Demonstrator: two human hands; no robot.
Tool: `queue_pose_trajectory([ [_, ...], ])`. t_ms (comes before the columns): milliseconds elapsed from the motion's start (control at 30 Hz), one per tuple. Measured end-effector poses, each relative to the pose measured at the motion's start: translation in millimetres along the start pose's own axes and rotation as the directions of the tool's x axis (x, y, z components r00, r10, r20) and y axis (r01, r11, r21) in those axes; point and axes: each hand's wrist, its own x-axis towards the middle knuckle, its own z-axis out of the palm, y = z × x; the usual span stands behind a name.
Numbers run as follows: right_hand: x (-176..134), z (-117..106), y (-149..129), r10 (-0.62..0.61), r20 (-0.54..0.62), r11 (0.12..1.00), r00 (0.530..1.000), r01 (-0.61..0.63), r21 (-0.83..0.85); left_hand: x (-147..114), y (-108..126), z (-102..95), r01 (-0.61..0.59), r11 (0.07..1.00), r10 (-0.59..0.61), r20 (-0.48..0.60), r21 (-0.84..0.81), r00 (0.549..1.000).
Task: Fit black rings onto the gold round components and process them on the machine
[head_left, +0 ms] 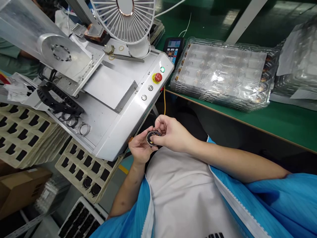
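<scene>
Close to my body, in front of the white machine (116, 129), both hands meet around a small round watch-like part (151, 135) with a dark inside and a pale rim. My left hand (140, 147) cups it from the left, fingers curled about its edge. From the right, my right hand (172, 134) presses its thumb onto the face of the part, with the other fingers bent above. The thumb covers some of the face, so its details are partly hidden.
A red emergency button (157, 77) sits on the machine's front edge. A white fan (123, 19) stands behind. Stacked clear trays (220, 72) lie on the green table (292, 124) at right. Beige trays (89, 165) are at lower left. A person's sleeve (15, 56) shows at far left.
</scene>
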Motion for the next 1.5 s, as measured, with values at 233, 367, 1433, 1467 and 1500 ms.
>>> queue_pose_trajectory([
  [233,3.1,1.0,6.3,0.039,0.005,0.995,0.999,-0.039,0.091,-2.0,0.4,-0.5,0.044,0.999,-0.042,-0.073,0.030,0.996],
  [367,4.8,-5.8,8.9,0.191,0.058,0.981,0.980,-0.192,0.017,-5.1,-0.2,-0.8,0.033,0.999,-0.030,-0.097,0.030,0.995],
  [1433,111.8,-6.2,-56.6,-0.176,-0.103,0.960,0.979,0.147,-0.237,14.6,34.9,-3.2,0.002,0.949,0.056,-0.175,0.316,0.983],
  [1467,97.6,-6.4,-49.5,-0.155,-0.037,0.962,0.987,0.143,-0.234,13.8,35.2,-1.4,0.000,0.936,0.066,-0.175,0.352,0.982],
  [1500,83.2,-6.6,-42.0,-0.120,0.030,0.964,0.992,0.123,-0.235,13.3,35.3,0.1,-0.005,0.925,0.074,-0.167,0.380,0.983],
])
